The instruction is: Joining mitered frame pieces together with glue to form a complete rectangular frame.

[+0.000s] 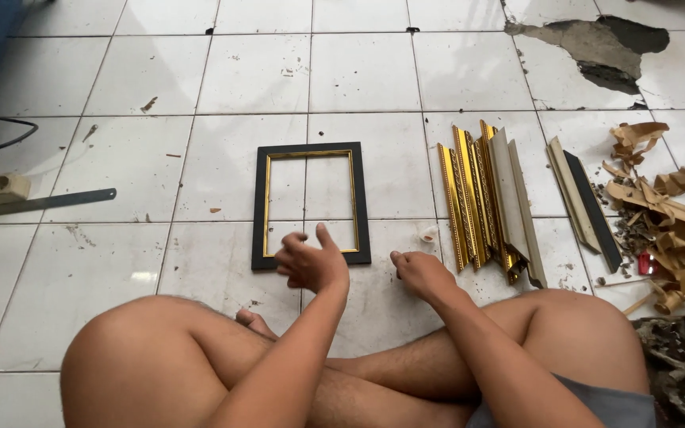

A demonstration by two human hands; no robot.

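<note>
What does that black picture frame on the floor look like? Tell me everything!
The picture frame is an empty rectangle, black outside with a thin gold inner edge. Nothing fills it, so the white floor tiles show through. It lies flat, long sides pointing away from the person. The left hand hovers open over its near edge; whether they touch is unclear.

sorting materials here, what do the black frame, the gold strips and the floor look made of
Black frame: probably wood or plastic moulding, matte black with a shiny gold inner edge.
Gold strips: the same kind of moulding, gilt embossed faces, pale plain backs.
Floor: glazed white ceramic tile, glossy with reflections, broken away at one spot.
</note>
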